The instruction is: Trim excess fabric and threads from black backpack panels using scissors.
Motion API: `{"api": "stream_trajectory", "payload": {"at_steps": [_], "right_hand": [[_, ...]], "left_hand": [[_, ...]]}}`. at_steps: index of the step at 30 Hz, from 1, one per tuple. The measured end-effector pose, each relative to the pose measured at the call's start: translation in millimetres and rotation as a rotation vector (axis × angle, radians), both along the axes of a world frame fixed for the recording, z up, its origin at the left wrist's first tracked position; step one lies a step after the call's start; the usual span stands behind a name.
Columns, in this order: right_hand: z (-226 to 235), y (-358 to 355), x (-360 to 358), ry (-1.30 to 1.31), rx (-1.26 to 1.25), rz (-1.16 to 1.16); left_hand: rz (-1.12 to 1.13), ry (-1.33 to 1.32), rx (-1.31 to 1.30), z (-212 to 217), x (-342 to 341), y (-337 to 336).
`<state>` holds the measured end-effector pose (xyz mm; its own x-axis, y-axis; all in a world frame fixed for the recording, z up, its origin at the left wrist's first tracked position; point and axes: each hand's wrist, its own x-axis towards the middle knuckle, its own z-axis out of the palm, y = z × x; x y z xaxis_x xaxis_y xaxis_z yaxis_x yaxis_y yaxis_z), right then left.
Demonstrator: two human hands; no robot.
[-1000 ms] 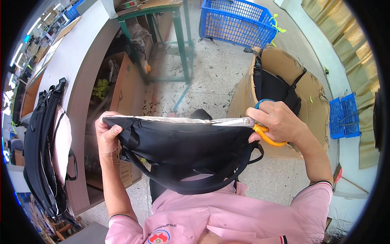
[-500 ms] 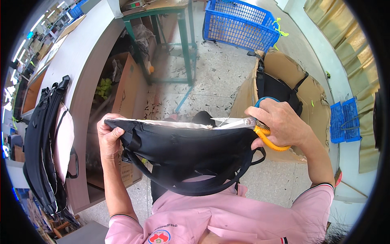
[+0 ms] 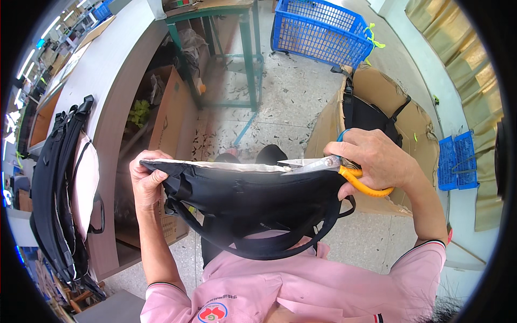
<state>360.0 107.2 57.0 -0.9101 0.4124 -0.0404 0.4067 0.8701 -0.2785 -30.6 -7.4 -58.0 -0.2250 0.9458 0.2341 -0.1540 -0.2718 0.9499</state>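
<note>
Hands grip bag (image 3: 253, 199), scissors (image 3: 323, 166)

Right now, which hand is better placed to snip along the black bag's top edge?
Right. The right hand already holds the orange-handled scissors, blades at the black bag rim, while the left hand grips the opposite end, steadying it.

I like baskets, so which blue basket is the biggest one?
The blue basket at the top, standing on the floor by the green table legs. It is much bigger than the small blue basket at the right edge, near the wall.
</note>
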Motion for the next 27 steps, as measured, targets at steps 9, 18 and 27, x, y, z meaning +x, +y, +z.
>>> {"api": "stream_trajectory", "payload": {"at_steps": [9, 18, 27], "right_hand": [[-8.0, -3.1, -12.4, 0.023, -0.043, 0.031], [-21.2, -7.8, -10.3, 0.085, -0.043, 0.024], [-2.1, -12.1, -20.6, -0.027, -0.035, -0.035]], "left_hand": [[0.084, 0.034, 0.005, -0.5, 4.2, -2.3], [0.104, 0.016, 0.004, -3.2, 3.1, -4.3], [0.113, 0.029, 0.015, -1.6, 3.7, -6.9]]}}
